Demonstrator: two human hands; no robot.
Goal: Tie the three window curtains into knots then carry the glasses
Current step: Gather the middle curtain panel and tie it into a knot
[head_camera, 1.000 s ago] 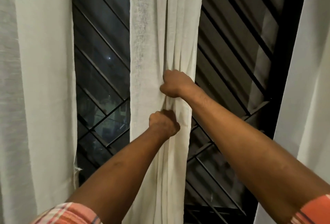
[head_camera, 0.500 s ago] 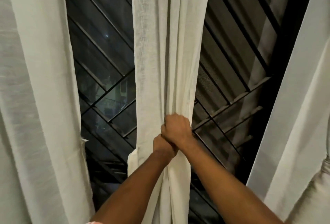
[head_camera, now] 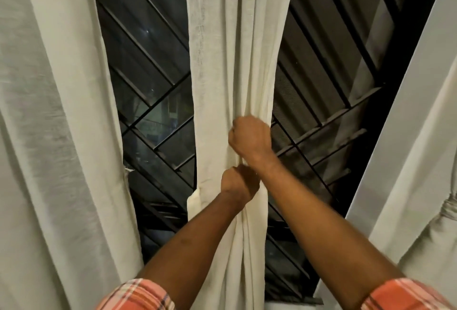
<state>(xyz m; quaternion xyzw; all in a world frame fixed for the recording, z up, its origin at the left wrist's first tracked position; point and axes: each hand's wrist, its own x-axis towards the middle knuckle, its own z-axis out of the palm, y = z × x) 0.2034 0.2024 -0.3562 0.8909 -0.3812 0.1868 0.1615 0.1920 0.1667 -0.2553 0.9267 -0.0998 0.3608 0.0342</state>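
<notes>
Cream curtains (head_camera: 61, 136) — three — two hands (head_camera: 238, 182) (head_camera: 249, 136) grip the middle curtain (head_camera: 230, 50)

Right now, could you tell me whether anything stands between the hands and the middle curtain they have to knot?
Nothing visible does. The right hand and, just below it, the left hand grip the middle curtain directly; the window grille lies behind it, and the left curtain and right curtain hang apart.

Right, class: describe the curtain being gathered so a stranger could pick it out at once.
Start at the dark window with its diagonal grille, where three pale curtains hang. Take the middle curtain. Unlike its neighbours, it is bunched narrow, gripped by the right hand just above the left hand.
</notes>
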